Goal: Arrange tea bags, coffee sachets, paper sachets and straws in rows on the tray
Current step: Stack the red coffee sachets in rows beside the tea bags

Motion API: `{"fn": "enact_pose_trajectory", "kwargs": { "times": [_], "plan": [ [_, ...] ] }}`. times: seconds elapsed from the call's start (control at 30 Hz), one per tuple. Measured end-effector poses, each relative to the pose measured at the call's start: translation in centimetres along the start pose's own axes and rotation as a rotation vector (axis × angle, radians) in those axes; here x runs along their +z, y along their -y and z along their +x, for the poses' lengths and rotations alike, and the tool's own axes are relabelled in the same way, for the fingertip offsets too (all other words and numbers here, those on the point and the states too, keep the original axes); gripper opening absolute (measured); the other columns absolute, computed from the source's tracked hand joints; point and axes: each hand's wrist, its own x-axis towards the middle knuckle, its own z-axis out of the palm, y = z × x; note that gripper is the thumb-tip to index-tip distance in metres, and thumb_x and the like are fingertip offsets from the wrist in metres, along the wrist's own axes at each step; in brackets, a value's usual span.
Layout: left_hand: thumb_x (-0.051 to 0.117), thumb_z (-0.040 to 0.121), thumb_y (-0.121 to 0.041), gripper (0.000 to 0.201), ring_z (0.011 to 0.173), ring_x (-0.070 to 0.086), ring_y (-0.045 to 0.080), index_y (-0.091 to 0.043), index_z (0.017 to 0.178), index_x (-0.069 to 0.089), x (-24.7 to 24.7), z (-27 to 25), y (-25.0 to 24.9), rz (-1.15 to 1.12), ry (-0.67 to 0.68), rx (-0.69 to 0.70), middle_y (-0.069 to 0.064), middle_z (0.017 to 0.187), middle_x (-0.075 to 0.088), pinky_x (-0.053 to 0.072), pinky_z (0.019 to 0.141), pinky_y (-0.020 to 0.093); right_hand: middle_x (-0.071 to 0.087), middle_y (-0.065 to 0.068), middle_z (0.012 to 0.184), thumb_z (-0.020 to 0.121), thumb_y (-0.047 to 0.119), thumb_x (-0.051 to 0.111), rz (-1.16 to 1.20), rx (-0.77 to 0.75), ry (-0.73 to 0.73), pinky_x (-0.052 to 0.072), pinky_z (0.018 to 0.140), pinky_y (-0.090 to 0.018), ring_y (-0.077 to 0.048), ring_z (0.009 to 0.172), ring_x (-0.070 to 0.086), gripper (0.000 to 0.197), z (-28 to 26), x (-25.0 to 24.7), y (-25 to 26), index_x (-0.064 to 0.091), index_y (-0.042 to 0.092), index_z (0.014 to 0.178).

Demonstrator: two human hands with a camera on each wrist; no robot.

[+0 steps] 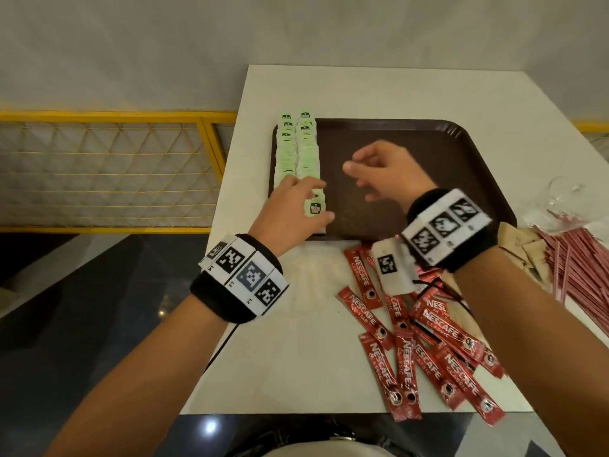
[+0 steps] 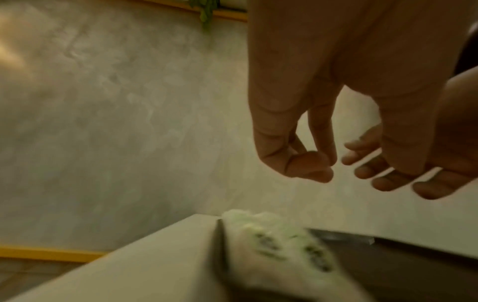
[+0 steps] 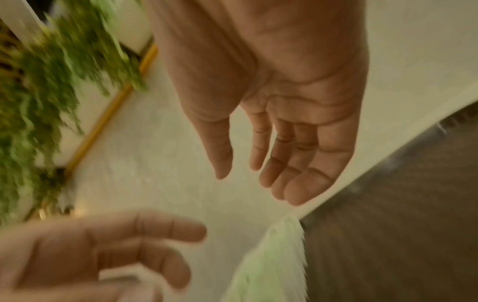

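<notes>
Two rows of green tea bags [image 1: 300,150] [image 2: 284,245] [image 3: 271,265] lie along the left side of the brown tray [image 1: 428,153] [image 2: 401,265] [image 3: 388,224]. My left hand [image 1: 324,201] [image 2: 323,169] hovers over the near end of those rows with loosely curled fingers and holds nothing. To its right, my right hand [image 1: 357,179] [image 3: 240,173] hangs over the tray's bare middle, its palm empty and its fingers relaxed. Red coffee sachets [image 1: 428,341] lie scattered on the white table [image 1: 296,341] in front of the tray. Brown paper sachets [image 1: 520,242] and red straws [image 1: 573,265] lie at the right.
A crumpled clear plastic wrapper [image 1: 557,199] lies by the tray's right rim. The table's left edge runs close beside the tray. Past that edge stands a yellow railing [image 1: 108,169] over a dark floor. The right half of the tray holds nothing.
</notes>
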Motion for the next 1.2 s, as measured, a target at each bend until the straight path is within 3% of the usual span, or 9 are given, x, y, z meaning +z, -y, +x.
{"fn": "enact_pose_trajectory", "kwargs": {
  "times": [0.1, 0.23, 0.37, 0.5, 0.6, 0.7, 0.9, 1.03, 1.2],
  "plan": [
    [0.072, 0.08, -0.031, 0.061, 0.092, 0.049, 0.007, -0.023, 0.135, 0.045, 1.0, -2.4, -3.4, 0.02, 0.271, 0.164, -0.003, 0.111, 0.046, 0.037, 0.07, 0.009, 0.061, 0.001, 0.091, 0.084, 0.03, 0.067, 0.02, -0.092, 0.031, 0.054, 0.065, -0.03, -0.007, 0.079, 0.061, 0.026, -4.8, -4.3, 0.1, 0.057, 0.019, 0.105],
    [0.076, 0.076, -0.034, 0.065, 0.114, 0.036, 0.012, -0.03, 0.132, 0.043, 3.8, -5.7, -5.4, 0.192, 0.624, 0.339, -0.004, 0.122, 0.04, 0.037, 0.097, 0.03, 0.065, 0.004, 0.09, 0.064, 0.051, 0.07, -0.257, -0.064, 0.298, 0.055, 0.071, -0.03, -0.011, 0.083, 0.064, 0.043, -11.3, -8.1, -2.2, 0.059, 0.028, 0.099],
    [0.079, 0.069, -0.041, 0.07, 0.107, 0.025, 0.011, -0.036, 0.127, 0.041, 7.1, -7.5, -5.6, 0.392, 0.756, 0.355, -0.009, 0.111, 0.026, 0.036, 0.095, 0.036, 0.056, 0.012, 0.085, 0.07, 0.043, 0.076, -0.65, -0.05, 0.603, 0.041, 0.064, -0.021, -0.005, 0.077, 0.052, 0.033, -14.7, -8.0, -6.3, 0.052, 0.032, 0.09],
    [0.08, 0.066, -0.044, 0.074, 0.099, 0.018, 0.007, -0.037, 0.127, 0.038, 9.2, -7.6, -5.9, 0.52, 0.738, 0.317, -0.009, 0.107, 0.021, 0.033, 0.088, 0.03, 0.057, 0.008, 0.108, 0.068, 0.038, 0.08, -0.851, -0.132, 0.805, 0.043, 0.074, -0.023, -0.008, 0.089, 0.049, 0.053, -16.2, -6.5, -9.8, 0.05, 0.023, 0.108],
    [0.08, 0.067, -0.041, 0.074, 0.102, 0.018, 0.008, -0.035, 0.128, 0.037, 9.9, -7.3, -6.3, 0.517, 0.712, 0.248, -0.006, 0.113, 0.026, 0.03, 0.089, 0.029, 0.057, 0.002, 0.113, 0.071, 0.03, 0.078, -0.922, -0.218, 0.813, 0.034, 0.069, -0.021, -0.008, 0.087, 0.041, 0.043, -15.9, -6.1, -10.6, 0.042, 0.025, 0.095],
    [0.076, 0.072, -0.039, 0.067, 0.112, 0.023, 0.011, -0.033, 0.127, 0.039, 10.0, -7.0, -6.5, 0.497, 0.629, 0.178, -0.003, 0.124, 0.03, 0.029, 0.095, 0.028, 0.059, -0.002, 0.107, 0.076, 0.02, 0.074, -0.913, -0.276, 0.761, 0.034, 0.059, -0.021, -0.011, 0.084, 0.044, 0.041, -15.0, -6.2, -10.5, 0.033, 0.027, 0.081],
    [0.071, 0.077, -0.042, 0.069, 0.124, 0.021, 0.012, -0.034, 0.135, 0.035, 10.0, -7.2, -6.9, 0.534, 0.499, 0.239, -0.006, 0.135, 0.028, 0.026, 0.101, 0.03, 0.05, 0.005, 0.091, 0.083, 0.018, 0.065, -0.75, -0.362, 0.53, 0.046, 0.075, -0.031, -0.015, 0.087, 0.049, 0.019, -13.9, -7.2, -10.6, 0.046, 0.019, 0.088],
    [0.065, 0.082, -0.035, 0.068, 0.126, 0.02, 0.009, -0.035, 0.14, 0.029, 10.5, -7.5, -7.5, 0.597, 0.551, 0.305, -0.011, 0.141, 0.028, 0.02, 0.089, 0.025, 0.045, 0.005, 0.104, 0.071, 0.041, 0.076, -0.806, -0.264, 0.465, 0.04, 0.077, -0.025, -0.012, 0.094, 0.045, 0.047, -13.6, -8.7, -10.3, 0.047, 0.02, 0.101],
    [0.058, 0.088, -0.03, 0.051, 0.119, 0.037, 0.013, -0.027, 0.136, 0.04, 11.2, -7.1, -7.4, 0.595, 0.531, 0.33, -0.007, 0.135, 0.042, 0.025, 0.083, 0.02, 0.038, -0.004, 0.132, 0.068, 0.046, 0.077, -0.955, -0.168, 0.577, 0.042, 0.099, -0.038, -0.023, 0.121, 0.042, 0.079, -14.1, -7.3, -10.6, 0.038, 0.014, 0.129]
  ]
}}
